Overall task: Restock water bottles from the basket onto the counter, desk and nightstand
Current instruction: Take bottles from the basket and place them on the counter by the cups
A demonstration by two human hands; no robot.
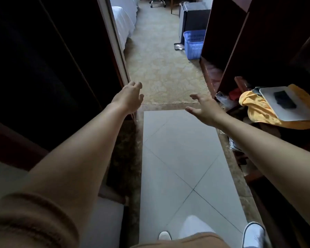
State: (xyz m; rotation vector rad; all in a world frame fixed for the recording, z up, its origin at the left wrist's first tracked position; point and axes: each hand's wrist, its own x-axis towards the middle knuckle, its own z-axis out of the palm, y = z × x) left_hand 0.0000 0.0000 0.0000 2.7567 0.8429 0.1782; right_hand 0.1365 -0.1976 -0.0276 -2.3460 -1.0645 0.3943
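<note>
Step in hand, as judged: approach to the supply. The left hand (129,97) and right hand (204,110) are extended forward, fingers loosely spread, holding nothing. The blue perforated plastic basket (193,43) stands on the patterned carpet floor (159,68), beside a dark cabinet (195,17). Its contents cannot be seen. Next move: walk to the basket and grasp 1 bottle.

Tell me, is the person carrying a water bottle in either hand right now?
No: the left hand and right hand both reach forward with spread fingers holding nothing, and the blue basket sits on the carpet further down the hallway.
</note>
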